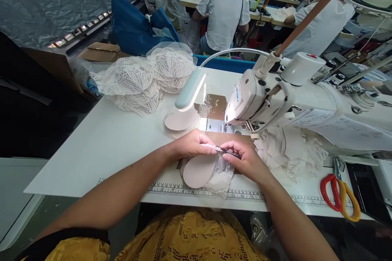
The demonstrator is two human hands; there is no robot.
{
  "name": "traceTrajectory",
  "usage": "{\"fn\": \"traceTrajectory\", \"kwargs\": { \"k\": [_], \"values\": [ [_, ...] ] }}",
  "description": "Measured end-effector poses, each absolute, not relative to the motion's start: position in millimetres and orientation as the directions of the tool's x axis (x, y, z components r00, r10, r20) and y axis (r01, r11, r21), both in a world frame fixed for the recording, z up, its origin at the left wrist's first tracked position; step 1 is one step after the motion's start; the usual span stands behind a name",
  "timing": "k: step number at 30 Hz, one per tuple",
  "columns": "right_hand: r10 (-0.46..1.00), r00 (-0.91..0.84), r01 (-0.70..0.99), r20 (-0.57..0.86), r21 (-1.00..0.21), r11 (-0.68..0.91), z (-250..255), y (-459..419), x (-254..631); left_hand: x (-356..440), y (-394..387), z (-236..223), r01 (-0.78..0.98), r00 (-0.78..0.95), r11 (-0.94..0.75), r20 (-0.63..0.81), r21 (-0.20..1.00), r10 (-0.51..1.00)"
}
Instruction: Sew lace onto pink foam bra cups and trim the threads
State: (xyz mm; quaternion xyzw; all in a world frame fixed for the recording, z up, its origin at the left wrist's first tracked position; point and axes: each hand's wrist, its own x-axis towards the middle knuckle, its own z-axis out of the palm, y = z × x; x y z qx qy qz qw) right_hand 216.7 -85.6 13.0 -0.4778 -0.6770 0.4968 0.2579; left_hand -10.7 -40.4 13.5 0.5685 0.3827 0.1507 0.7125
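Note:
My left hand (192,144) pinches the top edge of a pale pink foam cup (199,170) with white lace (222,173) over it, near the table's front edge. My right hand (245,159) is closed on a small dark metal tool (228,151), probably thread snips, whose tip meets the lace beside my left fingers. Both hands sit just in front of the needle area of a white sewing machine (254,98). Another foam cup (180,121) lies under the lamp head.
A heap of white lace pieces (147,79) lies at the table's back left. More lace (294,151) is bunched under the machine arm. Red and yellow scissors (338,191) lie at the right. A gooseneck lamp (190,89) hangs over the table. Two people sit at machines behind.

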Motion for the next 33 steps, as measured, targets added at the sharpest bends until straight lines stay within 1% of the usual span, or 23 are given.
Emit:
{"fn": "traceTrajectory", "kwargs": {
  "k": [4,12,17,22,27,33],
  "values": [
    [0.901,-0.414,0.400,-0.132,-0.915,0.050,12.1,-86.2,215.5,-8.9,-40.1,11.2,0.208,0.673,0.306,-0.363,0.929,0.644],
    [0.915,-0.393,0.406,-0.096,-0.910,0.079,12.8,-87.7,211.2,-8.1,-42.3,15.8,0.228,0.675,0.337,-0.398,0.913,0.622],
    [0.927,-0.366,0.415,-0.082,-0.906,0.084,10.0,-88.3,211.9,-7.7,-42.6,13.0,0.232,0.691,0.272,-0.355,0.934,0.629],
    [0.907,-0.408,0.398,-0.109,-0.915,0.069,9.6,-88.5,215.9,-6.1,-43.3,10.3,0.261,0.676,0.207,-0.331,0.943,0.658],
    [0.896,-0.430,0.423,-0.114,-0.902,0.089,11.3,-88.9,218.8,-5.7,-43.9,11.5,0.275,0.662,0.211,-0.344,0.938,0.666],
    [0.905,-0.414,0.461,-0.098,-0.880,0.116,11.2,-90.0,210.1,-0.3,-46.7,11.6,0.279,0.671,0.165,-0.315,0.946,0.671]
  ]
}}
